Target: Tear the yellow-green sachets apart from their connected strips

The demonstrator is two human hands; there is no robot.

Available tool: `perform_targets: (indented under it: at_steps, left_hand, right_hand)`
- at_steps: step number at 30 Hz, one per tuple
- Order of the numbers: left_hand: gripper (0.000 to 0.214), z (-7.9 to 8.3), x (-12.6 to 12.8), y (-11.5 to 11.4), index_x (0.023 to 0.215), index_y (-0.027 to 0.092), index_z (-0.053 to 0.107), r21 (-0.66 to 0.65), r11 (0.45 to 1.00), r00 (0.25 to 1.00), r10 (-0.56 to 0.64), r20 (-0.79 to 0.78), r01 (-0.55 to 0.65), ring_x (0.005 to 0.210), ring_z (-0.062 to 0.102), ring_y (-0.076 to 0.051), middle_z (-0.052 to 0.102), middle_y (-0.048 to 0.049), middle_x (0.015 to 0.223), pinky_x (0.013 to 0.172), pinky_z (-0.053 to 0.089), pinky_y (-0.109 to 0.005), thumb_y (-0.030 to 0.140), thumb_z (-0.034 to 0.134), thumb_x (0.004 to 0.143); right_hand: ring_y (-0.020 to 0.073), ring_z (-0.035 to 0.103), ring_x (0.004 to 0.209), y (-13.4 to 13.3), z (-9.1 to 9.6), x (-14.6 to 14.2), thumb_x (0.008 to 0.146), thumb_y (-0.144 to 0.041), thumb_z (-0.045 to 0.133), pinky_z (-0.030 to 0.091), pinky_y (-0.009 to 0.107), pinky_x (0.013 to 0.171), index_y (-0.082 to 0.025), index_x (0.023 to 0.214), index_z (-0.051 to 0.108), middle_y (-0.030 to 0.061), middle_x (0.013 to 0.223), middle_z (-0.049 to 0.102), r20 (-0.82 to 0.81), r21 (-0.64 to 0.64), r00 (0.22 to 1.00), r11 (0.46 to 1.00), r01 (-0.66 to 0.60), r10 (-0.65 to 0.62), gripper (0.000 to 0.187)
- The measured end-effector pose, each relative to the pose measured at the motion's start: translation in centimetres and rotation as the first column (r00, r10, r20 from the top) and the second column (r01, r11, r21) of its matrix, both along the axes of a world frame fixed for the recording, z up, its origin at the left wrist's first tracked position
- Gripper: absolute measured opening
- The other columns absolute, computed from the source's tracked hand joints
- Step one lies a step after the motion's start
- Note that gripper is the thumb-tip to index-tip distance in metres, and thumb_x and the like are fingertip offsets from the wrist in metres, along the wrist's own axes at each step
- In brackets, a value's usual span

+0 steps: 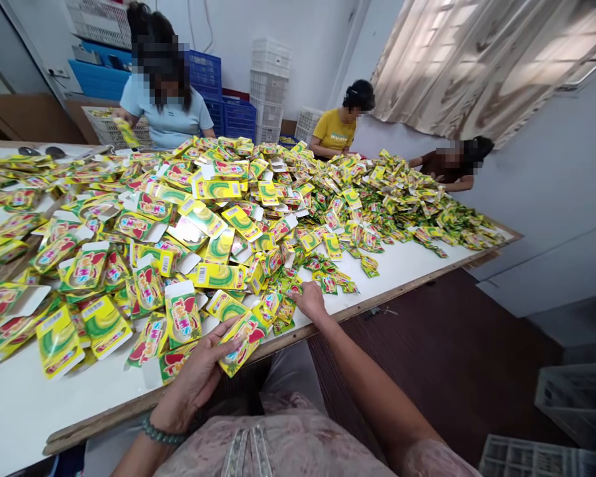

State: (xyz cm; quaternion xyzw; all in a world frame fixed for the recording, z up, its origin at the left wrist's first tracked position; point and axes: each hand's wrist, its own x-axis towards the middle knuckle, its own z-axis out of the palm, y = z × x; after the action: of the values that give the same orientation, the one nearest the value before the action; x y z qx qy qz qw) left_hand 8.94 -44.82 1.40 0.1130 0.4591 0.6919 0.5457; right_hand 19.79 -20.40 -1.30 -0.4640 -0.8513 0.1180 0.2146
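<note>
My left hand (pixel 206 361) grips a small yellow and green carton (pixel 242 344) printed with fruit, just over the table's front edge. To its right, my right hand (pixel 308 301) reaches into a loose spread of small green candy packets (pixel 328 275); its fingertips are bent down among them, and whether they pinch a packet I cannot make out. A big heap of the same cartons (pixel 208 218) lies in front of both hands, several with white end flaps standing open. One upright carton (pixel 183 315) leans close to my left hand.
Along the white table (pixel 397 268) with its wooden edge (pixel 357 308), the heap runs on to the right as small packets. Three people (pixel 166 119) sit or lean at the far side. White crates (pixel 269 89) and blue crates (pixel 238 119) stand behind; grey crates (pixel 531 457) lie at lower right.
</note>
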Motion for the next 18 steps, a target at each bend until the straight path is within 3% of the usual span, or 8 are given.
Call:
perform_targets:
  at_steps: [5,9,11,12,13,14,16,18]
  left_hand:
    - [0.062,-0.2,-0.1,-0.3,0.124,0.017,0.049,0.009,0.998,0.998,0.054,-0.021,-0.054,0.084,0.067,-0.016,0.069,-0.0085,0.103,0.075,0.052,-0.023,0.013,0.072,0.066]
    - [0.062,-0.2,-0.3,-0.5,0.123,0.017,0.050,0.020,0.997,0.996,0.078,-0.038,-0.078,0.085,0.067,-0.017,0.069,-0.0086,0.104,0.074,0.052,-0.023,0.015,0.073,0.065]
    - [0.064,-0.3,-0.4,-0.3,0.123,0.016,0.051,0.004,0.997,0.995,0.080,-0.063,-0.080,0.081,0.067,-0.018,0.070,-0.0088,0.100,0.070,0.052,-0.023,0.016,0.074,0.064]
    - [0.064,-0.4,-0.4,-0.2,0.123,0.016,0.051,-0.010,0.997,0.994,0.081,-0.080,-0.082,0.078,0.068,-0.018,0.070,-0.0086,0.098,0.068,0.052,-0.022,0.016,0.075,0.064]
    - [0.064,-0.4,-0.3,0.0,0.123,0.016,0.051,-0.026,0.996,0.992,0.078,-0.097,-0.081,0.077,0.068,-0.017,0.071,-0.0084,0.097,0.067,0.052,-0.022,0.016,0.075,0.063]
    - [0.065,-0.4,-0.3,0.1,0.123,0.016,0.051,-0.043,0.996,0.991,0.070,-0.113,-0.076,0.076,0.068,-0.017,0.071,-0.0080,0.096,0.067,0.052,-0.022,0.017,0.076,0.063]
    - [0.064,-0.3,-0.1,0.3,0.123,0.017,0.052,-0.047,0.998,0.991,0.040,-0.130,-0.046,0.078,0.068,-0.018,0.071,-0.0075,0.096,0.068,0.052,-0.023,0.017,0.076,0.063]
    - [0.060,-0.1,0.0,0.3,0.121,0.017,0.054,-0.009,1.000,0.992,0.001,-0.125,-0.002,0.082,0.067,-0.018,0.071,-0.0077,0.098,0.072,0.052,-0.024,0.018,0.075,0.065]
  right_hand:
    - [0.0212,0.057,0.074,-0.3,-0.9,0.3,0.078,-0.030,0.058,0.038,0.027,0.062,-0.014,0.092,0.057,0.0096,0.079,0.063,0.004,0.035,0.997,0.996,-0.077,0.076,0.021]
    - [0.0208,0.055,0.078,-0.2,-0.1,2.1,0.078,-0.028,0.056,0.039,0.029,0.068,-0.016,0.089,0.058,0.0070,0.082,0.061,-0.254,0.071,0.958,0.991,-0.116,0.130,0.016]
    - [0.0199,0.055,0.076,-0.6,0.9,2.7,0.076,-0.034,0.057,0.041,0.030,0.068,-0.016,0.087,0.058,0.0068,0.085,0.059,-0.419,-0.057,0.897,0.982,-0.180,0.140,0.021]
    - [0.0187,0.055,0.073,-1.2,1.5,2.8,0.076,-0.036,0.057,0.042,0.030,0.067,-0.017,0.091,0.056,0.0057,0.084,0.059,-0.502,-0.173,0.852,0.949,-0.265,0.146,0.025]
    - [0.0173,0.055,0.070,-2.0,2.2,2.7,0.076,-0.038,0.057,0.042,0.029,0.064,-0.018,0.096,0.054,0.0042,0.083,0.059,-0.581,-0.292,0.798,0.876,-0.385,0.157,0.029]
    - [0.0161,0.056,0.069,-2.9,2.9,2.5,0.075,-0.039,0.058,0.043,0.028,0.063,-0.019,0.101,0.050,0.0025,0.082,0.060,-0.652,-0.384,0.738,0.764,-0.519,0.173,0.033]
    - [0.0146,0.057,0.071,-4.8,4.0,1.8,0.070,-0.036,0.065,0.044,0.027,0.064,-0.022,0.101,0.045,0.0000,0.082,0.060,-0.738,-0.458,0.636,0.526,-0.717,0.223,0.039]
    - [0.0128,0.056,0.068,-6.2,4.7,1.0,0.065,-0.033,0.070,0.044,0.025,0.063,-0.021,0.095,0.046,-0.0021,0.076,0.058,-0.743,-0.481,0.612,0.421,-0.769,0.270,0.040]
